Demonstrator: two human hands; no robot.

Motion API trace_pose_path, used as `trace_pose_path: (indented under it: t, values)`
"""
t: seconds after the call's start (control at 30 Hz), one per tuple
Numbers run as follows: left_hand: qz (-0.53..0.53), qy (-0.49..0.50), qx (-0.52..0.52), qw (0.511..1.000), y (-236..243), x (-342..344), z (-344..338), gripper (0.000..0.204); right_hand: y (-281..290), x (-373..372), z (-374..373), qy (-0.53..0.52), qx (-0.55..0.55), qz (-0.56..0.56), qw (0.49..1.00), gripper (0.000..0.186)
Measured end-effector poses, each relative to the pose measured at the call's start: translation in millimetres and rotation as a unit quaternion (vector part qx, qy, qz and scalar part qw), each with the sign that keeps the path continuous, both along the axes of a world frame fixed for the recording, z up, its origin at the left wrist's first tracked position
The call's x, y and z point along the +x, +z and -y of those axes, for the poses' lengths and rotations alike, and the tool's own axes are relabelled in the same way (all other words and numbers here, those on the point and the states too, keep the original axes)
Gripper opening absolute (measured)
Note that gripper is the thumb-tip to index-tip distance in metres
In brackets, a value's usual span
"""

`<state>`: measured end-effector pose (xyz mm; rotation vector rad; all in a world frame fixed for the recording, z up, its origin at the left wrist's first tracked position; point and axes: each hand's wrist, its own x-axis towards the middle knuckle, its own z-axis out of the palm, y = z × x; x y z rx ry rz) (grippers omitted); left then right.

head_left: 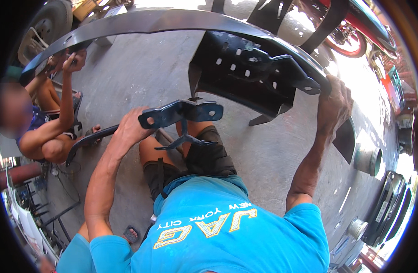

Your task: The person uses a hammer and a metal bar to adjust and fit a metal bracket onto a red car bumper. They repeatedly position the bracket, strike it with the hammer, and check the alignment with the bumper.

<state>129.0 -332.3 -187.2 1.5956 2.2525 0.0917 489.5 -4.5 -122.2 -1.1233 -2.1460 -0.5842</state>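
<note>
Both hands are busy from what I can see on my feed: the left hand (132,126) is closed round a dark metal piece right where a two-holed bracket (181,113) sticks out, and the right hand (334,102) has its fingers wrapped over the right end of the long curved bar (172,21). So neither one's hanging loose. That bar is up in front of the person, arcing over the concrete floor (127,68) from the far left round to the right hand. A thin black rod (95,138) runs left from the left hand, but I can't tell if it's joined to the bracket. My count: one long bar, one rod, two brackets (the second bracket (309,84) is just beside the right hand), and one black slotted plate (209,68) under the bar. There's one co-worker (45,127) low down on the left, with a raised hand (76,60) by the bar; I can't make out whether it's gripping. Also one red motorcycle (366,18), upper right.
</note>
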Motion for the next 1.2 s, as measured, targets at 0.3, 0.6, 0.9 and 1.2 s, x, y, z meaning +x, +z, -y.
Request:
trace_pose_path:
  t: [0.3, 0.6, 0.9, 1.2]
  values:
    - [-0.013, -0.015, 0.008, 1.000, 17, 9, -9, 0.026, 1, -1, 1, -0.023, -0.012, 0.014, 1.000, 0.026]
    - [0.001, -0.006, 0.023, 1.000, 17, 11, -7, 0.027, 3, -2, 3, -0.019, -0.013, 0.011, 1.000, 0.025]
    - [-0.007, -0.020, -0.015, 1.000, 8, 12, -23, 0.022, 3, -3, 4, -0.001, -0.013, 0.002, 1.000, 0.031]
    - [0.110, -0.094, -0.185, 0.972, 11, 43, -51, 0.025, 3, 1, 2, 0.002, -0.006, 0.016, 1.000, 0.036]
